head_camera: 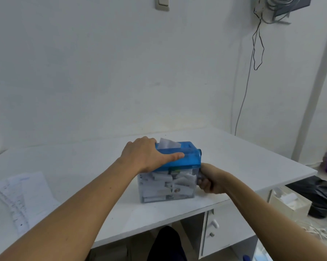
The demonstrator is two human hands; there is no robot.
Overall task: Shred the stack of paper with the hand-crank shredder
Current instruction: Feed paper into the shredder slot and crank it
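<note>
While left hand [145, 155] presses shredder [186, 161] — right hand [212, 180] tight round crank [200, 178] near desk [249, 166] edge.

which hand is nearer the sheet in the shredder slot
Left. The left hand rests on the lid beside the sheet; the right hand grips the crank below.

Left hand [145, 155] pressed flat, right hand [212, 180] fisted (fingers [204, 185] curled).

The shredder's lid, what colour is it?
Blue, translucent plastic. The shredder lid sits on a clear bin full of white strips, seen in the head view.
</note>
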